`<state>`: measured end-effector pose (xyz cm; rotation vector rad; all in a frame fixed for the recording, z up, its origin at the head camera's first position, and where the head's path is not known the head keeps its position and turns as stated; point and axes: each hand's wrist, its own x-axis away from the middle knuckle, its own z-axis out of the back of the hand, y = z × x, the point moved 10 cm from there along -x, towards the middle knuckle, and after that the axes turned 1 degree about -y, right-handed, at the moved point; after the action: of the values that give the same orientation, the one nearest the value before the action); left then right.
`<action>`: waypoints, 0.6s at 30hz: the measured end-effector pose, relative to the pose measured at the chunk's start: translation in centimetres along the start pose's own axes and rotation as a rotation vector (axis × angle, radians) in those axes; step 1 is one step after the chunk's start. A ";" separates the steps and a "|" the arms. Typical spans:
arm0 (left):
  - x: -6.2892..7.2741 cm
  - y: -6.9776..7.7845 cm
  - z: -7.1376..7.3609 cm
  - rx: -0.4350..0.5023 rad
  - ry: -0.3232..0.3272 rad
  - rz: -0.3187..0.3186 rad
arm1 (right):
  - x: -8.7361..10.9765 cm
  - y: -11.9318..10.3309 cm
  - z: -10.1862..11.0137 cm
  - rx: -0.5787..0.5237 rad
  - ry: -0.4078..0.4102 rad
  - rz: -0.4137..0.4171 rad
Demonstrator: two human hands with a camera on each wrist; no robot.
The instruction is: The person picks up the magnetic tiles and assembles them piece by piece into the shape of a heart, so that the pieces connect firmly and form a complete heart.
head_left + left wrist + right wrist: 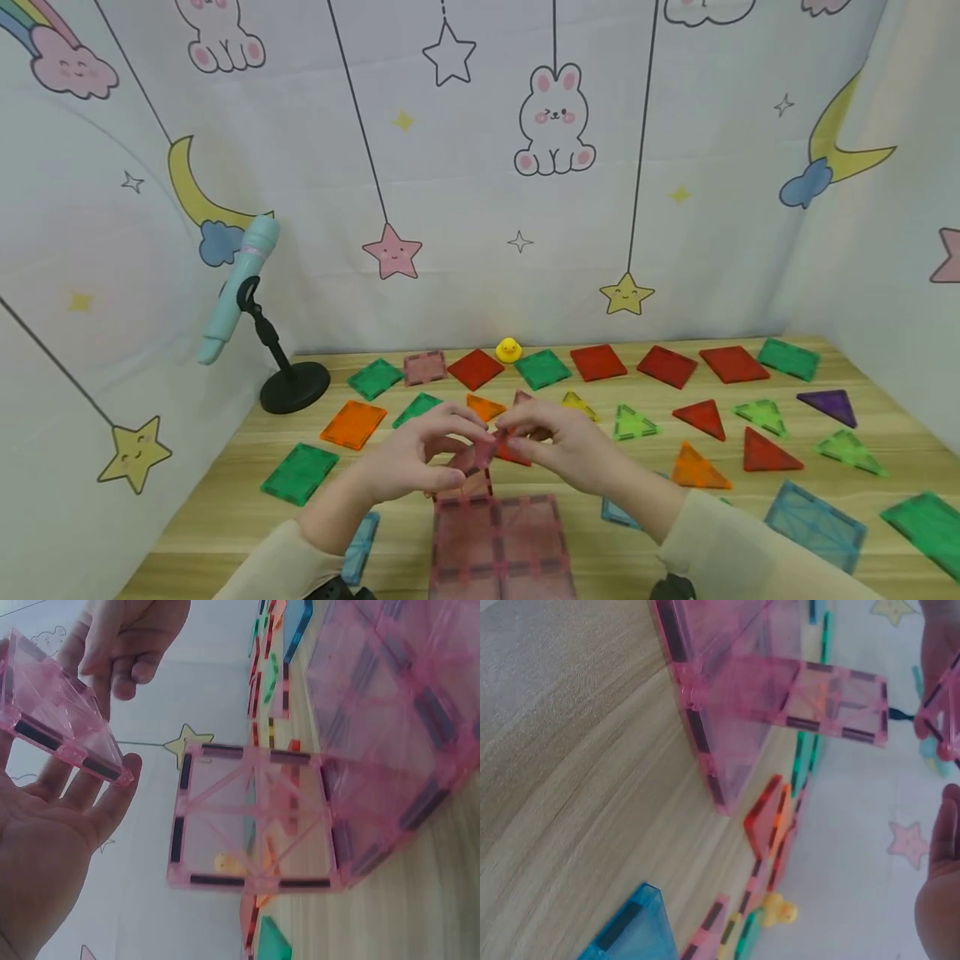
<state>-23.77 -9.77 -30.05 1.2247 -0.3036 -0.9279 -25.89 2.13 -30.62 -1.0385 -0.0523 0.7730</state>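
Observation:
My left hand (420, 450) grips a pink translucent magnetic tile (64, 712), held raised between thumb and fingers. Close to the far edge of that tile is my right hand (562, 437), its fingers loosely bent; in the right wrist view its fingertips (951, 796) sit just apart from the tile. Below the hands, a pink square tile (255, 817) stands upright at the far edge of several joined pink tiles (498, 542) lying flat on the table. The left forearm and hand partly cover the upright square in the head view.
Loose red tiles (597, 362), green tiles (300, 473) and an orange tile (353, 424) lie across the wooden table. Blue tiles (816, 525) lie right and left of the pink ones. A yellow duck (508, 350) stands at the back, a microphone on a stand (294, 387) at back left.

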 end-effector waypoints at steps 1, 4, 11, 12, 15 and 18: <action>-0.1 -0.1 -0.2 0.013 -0.004 -0.004 | 0.0 0.0 0.1 0.002 0.010 0.007; -0.2 -0.1 -0.3 0.002 0.006 -0.023 | 0.4 0.0 0.5 0.007 0.041 0.034; 0.8 -1.5 1.5 -0.165 0.116 0.082 | 1.7 1.5 2.3 0.100 0.043 -0.023; 1.0 -1.9 1.7 -0.187 0.128 0.110 | 2.0 1.8 2.6 0.108 0.042 -0.039; 1.4 -2.8 2.3 -0.231 0.150 0.174 | 2.7 2.5 3.8 0.156 0.064 -0.056; 1.6 -3.8 2.5 -0.259 0.152 0.219 | 3.1 3.0 4.3 0.198 0.085 -0.052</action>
<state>-26.15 -12.78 -33.00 0.9939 -0.1855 -0.6582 -26.95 8.08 -31.65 -0.8770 0.0689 0.6713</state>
